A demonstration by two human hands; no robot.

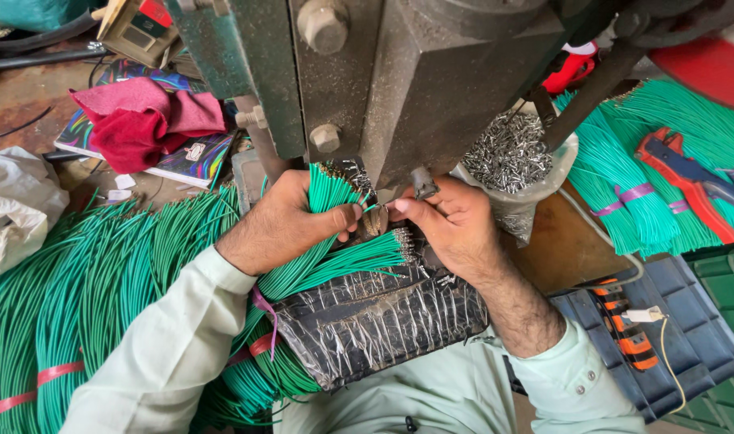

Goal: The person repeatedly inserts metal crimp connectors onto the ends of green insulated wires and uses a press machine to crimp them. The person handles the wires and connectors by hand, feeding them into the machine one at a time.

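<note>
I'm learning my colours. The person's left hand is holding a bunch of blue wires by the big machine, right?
Not quite: the wires in the left hand are green, not blue. The head view shows it. The hand does hold a bunch of them by the big machine.

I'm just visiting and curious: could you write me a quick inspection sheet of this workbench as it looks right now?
Surface: black foil-wrapped pad below the hands; brown bench behind.
Job's things: bundle of green wires; grey metal press; bag of small metal terminals.
Clutter: red cloth on a colourful book; red crimping pliers; white plastic bag.
Hands: left hand grips the wire bundle; right hand pinches at the press.
Cables: tied green wire bundles right, a loose heap left.
Surroundings: dark plastic crate.
</note>
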